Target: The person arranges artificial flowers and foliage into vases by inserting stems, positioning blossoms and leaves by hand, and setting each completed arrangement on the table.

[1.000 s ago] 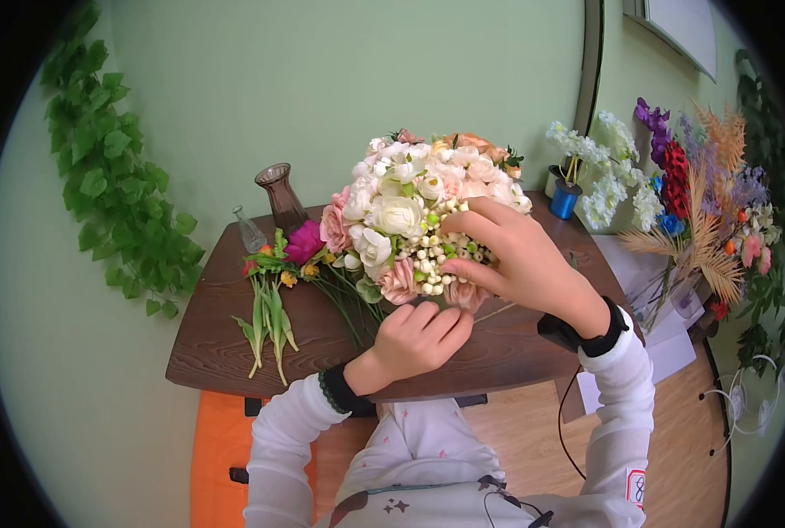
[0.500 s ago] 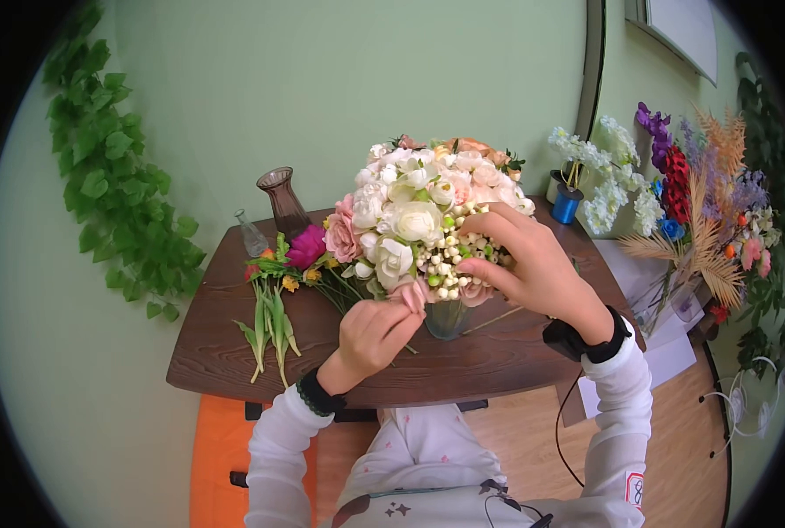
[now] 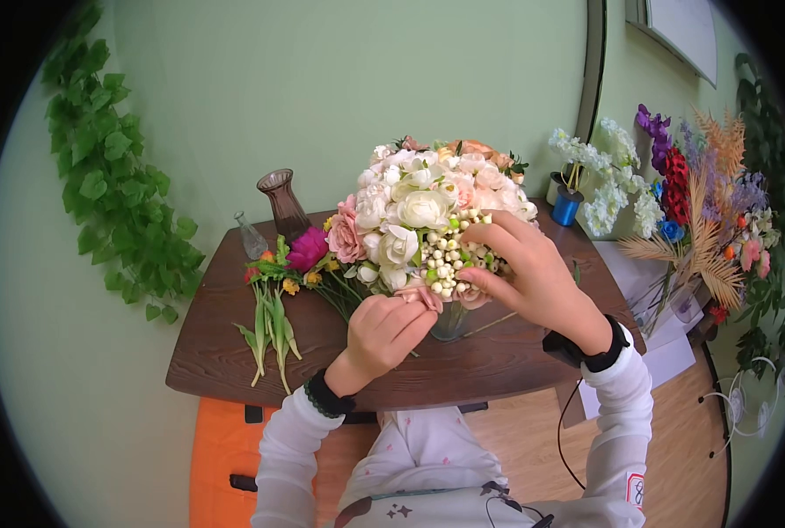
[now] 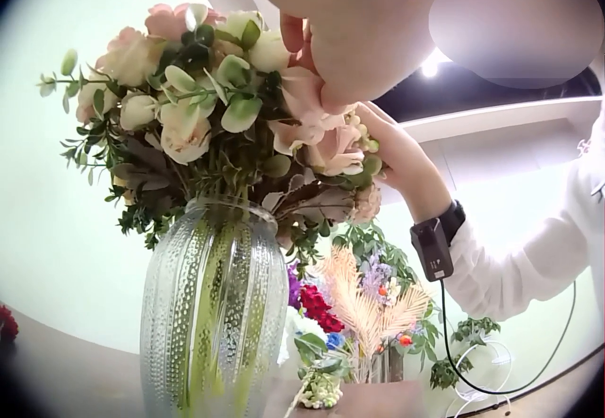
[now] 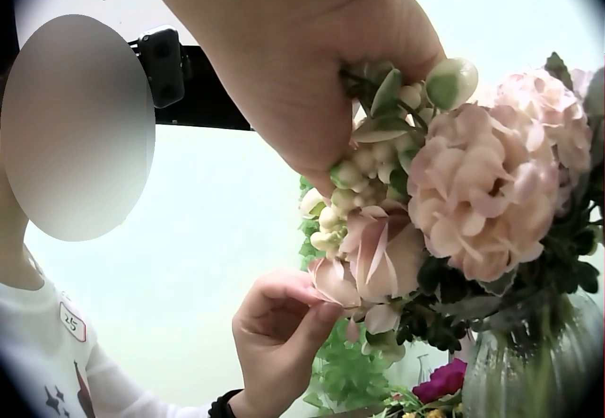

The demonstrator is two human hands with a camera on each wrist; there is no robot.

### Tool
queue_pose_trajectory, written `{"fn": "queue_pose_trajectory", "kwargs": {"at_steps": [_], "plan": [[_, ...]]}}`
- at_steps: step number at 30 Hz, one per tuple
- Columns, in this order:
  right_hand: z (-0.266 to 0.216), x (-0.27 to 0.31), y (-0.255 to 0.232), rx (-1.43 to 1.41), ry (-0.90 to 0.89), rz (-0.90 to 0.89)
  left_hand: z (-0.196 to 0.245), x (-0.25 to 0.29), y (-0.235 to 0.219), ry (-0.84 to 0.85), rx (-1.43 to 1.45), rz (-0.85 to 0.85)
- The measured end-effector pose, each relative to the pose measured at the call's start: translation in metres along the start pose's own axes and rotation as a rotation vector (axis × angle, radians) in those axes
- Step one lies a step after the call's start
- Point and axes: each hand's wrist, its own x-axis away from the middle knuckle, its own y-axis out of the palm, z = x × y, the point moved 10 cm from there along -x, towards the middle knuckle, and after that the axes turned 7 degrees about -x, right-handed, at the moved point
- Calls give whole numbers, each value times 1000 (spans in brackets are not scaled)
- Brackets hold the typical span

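A large bouquet of white, cream and pink artificial flowers (image 3: 423, 209) stands in a ribbed clear glass vase (image 4: 213, 314) on the table. At its near side my left hand (image 3: 382, 339) pinches the petals of a pink rose (image 5: 378, 252) between thumb and fingertips. Just to the right, my right hand (image 3: 546, 277) holds a sprig of cream berries (image 3: 443, 262), thumb and fingers curved round the cluster. In the right wrist view, green leaves stick out beside the right hand, near a pale pink hydrangea (image 5: 487, 191).
On the dark wooden table (image 3: 225, 330), left of the bouquet, lie a magenta flower (image 3: 307, 249) and green-stemmed tulips (image 3: 273, 334). Behind them stand a brown glass vase (image 3: 282, 202) and a small clear vase (image 3: 250, 236). More flowers and a blue spool (image 3: 566, 207) are at right.
My left hand has moved left, then slightly back right, and now pinches the rose petals at the front of the bouquet. The bouquet has shifted slightly right; the right hand stays at the berries.
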Motion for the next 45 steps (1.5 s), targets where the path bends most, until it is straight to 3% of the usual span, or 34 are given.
{"fn": "queue_pose_trajectory", "kwargs": {"at_steps": [6,8,9,11,13,15,16,19,28,32,37,45], "plan": [[-2,-2,2,10,-5,-7,-19,16,-2,-73,-59,48],[-2,-2,3,10,-1,-14,-14,20,-20,-102,-172,212],[-3,-2,3,12,2,-22,-12,32,-19,-105,-174,211],[-2,-2,5,16,3,-32,13,60,30,109,218,-266],[-4,0,-1,8,-14,71,27,53,39,134,239,-183],[-5,3,0,13,13,47,-25,52,70,-398,195,-363],[-4,4,1,17,41,30,-32,63,85,-409,179,-433],[-14,7,3,86,-51,49,-43,97,147,-406,337,-477],[-24,18,13,172,-186,6,-44,95,175,-367,369,-523],[-22,16,9,164,-172,35,-42,94,182,-355,381,-561],[-4,7,5,118,48,56,-41,100,186,-354,386,-624],[-19,7,18,216,-40,51,-38,108,190,-352,404,-717]]}}
